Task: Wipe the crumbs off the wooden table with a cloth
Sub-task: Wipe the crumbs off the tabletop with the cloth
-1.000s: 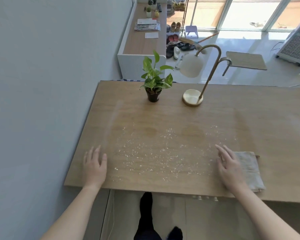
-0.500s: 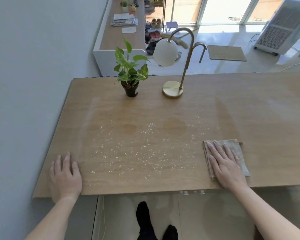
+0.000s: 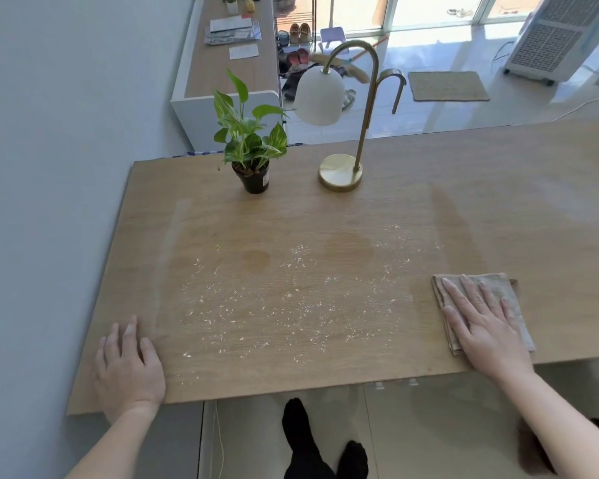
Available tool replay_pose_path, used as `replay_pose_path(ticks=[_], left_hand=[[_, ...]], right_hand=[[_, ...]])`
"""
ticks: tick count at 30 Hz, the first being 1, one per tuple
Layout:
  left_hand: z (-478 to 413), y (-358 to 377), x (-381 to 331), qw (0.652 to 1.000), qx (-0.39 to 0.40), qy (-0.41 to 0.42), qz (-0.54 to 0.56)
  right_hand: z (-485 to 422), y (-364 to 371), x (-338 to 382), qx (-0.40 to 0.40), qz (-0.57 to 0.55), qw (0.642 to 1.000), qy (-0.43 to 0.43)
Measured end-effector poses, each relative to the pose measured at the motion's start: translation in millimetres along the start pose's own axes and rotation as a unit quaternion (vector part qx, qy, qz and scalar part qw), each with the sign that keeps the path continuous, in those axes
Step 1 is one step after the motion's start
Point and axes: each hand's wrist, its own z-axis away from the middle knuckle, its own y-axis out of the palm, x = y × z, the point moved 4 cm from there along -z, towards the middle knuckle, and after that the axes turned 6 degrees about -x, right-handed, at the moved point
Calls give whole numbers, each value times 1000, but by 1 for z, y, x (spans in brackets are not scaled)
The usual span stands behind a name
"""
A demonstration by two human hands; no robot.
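Pale crumbs point(image 3: 284, 305) lie scattered over the near middle of the wooden table point(image 3: 325, 216). A folded beige cloth point(image 3: 509, 299) lies flat near the table's front edge, to the right of the crumbs. My right hand point(image 3: 481, 323) rests palm down on the cloth with its fingers spread. My left hand point(image 3: 127, 368) lies flat on the table's front left corner, left of the crumbs, holding nothing.
A small potted plant point(image 3: 251, 140) and a brass lamp with a white shade point(image 3: 341, 133) stand at the back of the table. A grey wall runs along the left. Beyond the table are a white bench, shoes, a mat and a cooler.
My right hand has moved from beside the cloth onto it and now lies flat on top. The view has shifted and drawn closer. My left hand stays on the front left corner.
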Motion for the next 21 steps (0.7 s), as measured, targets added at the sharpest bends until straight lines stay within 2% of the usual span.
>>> replay_pose_path(ticks=[3, 6, 8, 11, 13, 15, 17, 19, 21], left_hand=[[-1, 3, 0, 1000, -6, 0, 2], [0, 4, 1, 1000, -12, 2, 7], [0, 4, 2, 1000, -14, 1, 5], [1, 3, 3, 1000, -15, 0, 10], [2, 2, 1, 1000, -19, -3, 15], [2, 1, -3, 1000, -20, -5, 17], [2, 0, -5, 1000, -20, 0, 18], [2, -1, -6, 999, -22, -1, 23], [3, 0, -6, 1000, -23, 1, 19]], right_hand=[[-46, -11, -1, -27, -28, 996, 83], [-92, -10, 33, -38, -40, 989, 138], [-97, -4, 56, -31, -27, 995, 88], [-54, 3, 51, 1, -6, 999, -45], [-26, -4, 25, 18, -1, 998, -63], [-26, -14, 2, 12, -9, 999, -38], [-48, -19, -1, -20, -17, 999, 26], [-75, -17, 19, -50, -27, 993, 102], [-88, -12, 42, -50, -32, 990, 128]])
